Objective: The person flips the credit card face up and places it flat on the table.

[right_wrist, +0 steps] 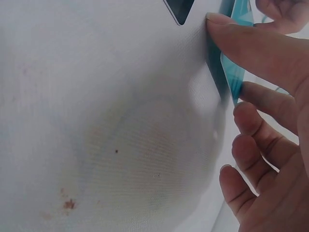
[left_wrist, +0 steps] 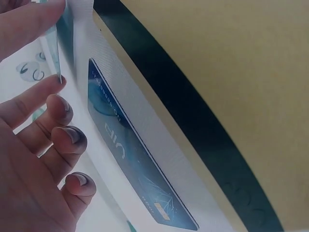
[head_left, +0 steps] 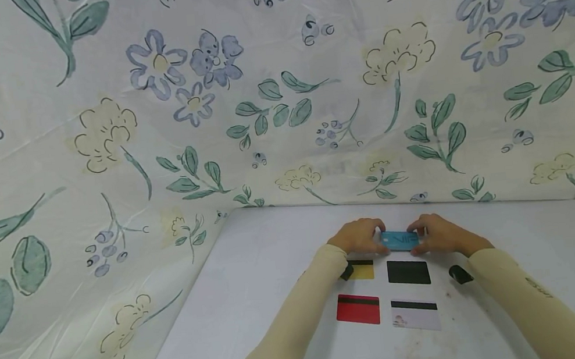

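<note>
Between my two hands at the far part of the table is a light-blue card (head_left: 400, 241) marked VIP. My left hand (head_left: 359, 236) pinches its left end with thumb and index finger. At its right end my right hand (head_left: 441, 233) pinches it likewise; in the right wrist view the light-blue card (right_wrist: 233, 72) stands tilted above the table. A yellow card (head_left: 363, 272) with a black stripe lies just below the left hand, partly covered by a black wrist piece. Beside it lies a dark card (head_left: 408, 272), which looks dark blue in the left wrist view.
Nearer to me lie a red card (head_left: 358, 314) and a white card (head_left: 416, 318), each with a dark stripe. The white table (head_left: 217, 310) has small brownish stains at its front. Behind and to the left hangs a flower-patterned cloth (head_left: 285, 156).
</note>
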Demonstrator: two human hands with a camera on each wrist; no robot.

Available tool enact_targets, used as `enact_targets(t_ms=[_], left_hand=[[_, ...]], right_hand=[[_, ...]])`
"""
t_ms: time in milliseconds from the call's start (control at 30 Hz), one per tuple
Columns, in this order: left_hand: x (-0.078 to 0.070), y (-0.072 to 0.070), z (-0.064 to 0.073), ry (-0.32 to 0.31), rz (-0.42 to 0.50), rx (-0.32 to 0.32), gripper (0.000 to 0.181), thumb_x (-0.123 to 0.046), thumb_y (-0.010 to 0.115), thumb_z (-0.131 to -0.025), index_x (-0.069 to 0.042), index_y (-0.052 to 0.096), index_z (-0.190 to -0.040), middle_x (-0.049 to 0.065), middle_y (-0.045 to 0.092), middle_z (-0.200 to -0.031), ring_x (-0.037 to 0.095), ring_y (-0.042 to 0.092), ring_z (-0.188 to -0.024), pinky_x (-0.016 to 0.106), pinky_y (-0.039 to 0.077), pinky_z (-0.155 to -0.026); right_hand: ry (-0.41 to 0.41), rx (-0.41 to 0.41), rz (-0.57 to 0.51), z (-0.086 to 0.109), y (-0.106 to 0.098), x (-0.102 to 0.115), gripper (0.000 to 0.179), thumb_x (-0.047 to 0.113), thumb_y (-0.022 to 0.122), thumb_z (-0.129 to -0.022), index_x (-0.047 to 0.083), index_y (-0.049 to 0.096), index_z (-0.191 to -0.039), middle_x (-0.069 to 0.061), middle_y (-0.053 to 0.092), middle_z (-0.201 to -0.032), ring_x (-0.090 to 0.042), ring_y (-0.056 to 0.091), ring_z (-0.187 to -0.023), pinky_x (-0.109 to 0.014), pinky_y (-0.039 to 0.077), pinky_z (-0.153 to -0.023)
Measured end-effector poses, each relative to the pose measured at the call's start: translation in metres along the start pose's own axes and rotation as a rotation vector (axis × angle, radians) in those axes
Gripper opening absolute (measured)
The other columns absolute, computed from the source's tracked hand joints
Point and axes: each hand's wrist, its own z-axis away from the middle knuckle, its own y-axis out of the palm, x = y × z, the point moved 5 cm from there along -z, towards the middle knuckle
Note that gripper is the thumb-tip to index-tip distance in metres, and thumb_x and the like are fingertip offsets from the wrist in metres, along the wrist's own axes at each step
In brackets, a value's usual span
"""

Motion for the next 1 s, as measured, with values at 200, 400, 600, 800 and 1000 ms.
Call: enact_targets(t_ms=[200, 400, 600, 800, 1000], left_hand=[[-0.0007, 0.0003, 0.0014, -0.019, -0.003, 0.009, 0.054, -0.047, 0.074, -0.091, -0.022, 0.061, -0.137, -0.001, 0.068, -0.125, 0.012, 0.059, -0.104, 0.032, 0.053, -0.092], [-0.0006, 0.0008, 0.0007, -0.034, -0.003, 0.013, 0.054, -0.047, 0.075, -0.09, -0.022, 0.062, -0.136, -0.001, 0.068, -0.125, 0.012, 0.059, -0.104, 0.032, 0.053, -0.093], [0.0, 0.0018, 0.0006, -0.037, 0.014, 0.022, 0.054, -0.046, 0.075, -0.091, -0.022, 0.062, -0.137, -0.001, 0.068, -0.124, 0.012, 0.059, -0.102, 0.033, 0.053, -0.092], [0.0, 0.0016, 0.002, -0.041, 0.027, 0.032, 0.054, -0.047, 0.075, -0.091, -0.022, 0.061, -0.137, 0.0, 0.068, -0.123, 0.013, 0.059, -0.102, 0.033, 0.053, -0.093], [0.0004, 0.0018, 0.0016, -0.024, 0.021, 0.024, 0.054, -0.047, 0.075, -0.091, -0.021, 0.061, -0.136, 0.0, 0.068, -0.122, 0.012, 0.059, -0.1, 0.032, 0.054, -0.091]], right_hand=[[0.012, -0.002, 0.005, -0.0006, 0.001, -0.0024, 0.062, 0.024, 0.088, -0.082, -0.003, 0.065, -0.132, -0.014, 0.063, -0.107, -0.027, 0.054, -0.1, -0.041, 0.051, -0.088], [0.021, -0.006, 0.0, 0.0, 0.001, -0.002, 0.061, 0.024, 0.088, -0.082, -0.003, 0.065, -0.132, -0.013, 0.063, -0.107, -0.027, 0.053, -0.1, -0.041, 0.051, -0.09], [0.002, -0.008, -0.004, 0.0017, 0.0011, 0.0001, 0.061, 0.023, 0.089, -0.081, -0.004, 0.066, -0.131, -0.012, 0.062, -0.104, -0.025, 0.053, -0.099, -0.039, 0.049, -0.087], [0.002, -0.007, 0.003, 0.0035, 0.0008, 0.0017, 0.062, 0.024, 0.088, -0.082, -0.004, 0.065, -0.131, -0.012, 0.061, -0.103, -0.026, 0.052, -0.099, -0.039, 0.048, -0.087], [0.004, -0.006, 0.0, 0.004, 0.0006, 0.002, 0.062, 0.023, 0.088, -0.082, -0.004, 0.064, -0.132, -0.012, 0.06, -0.103, -0.026, 0.052, -0.1, -0.04, 0.048, -0.087]])
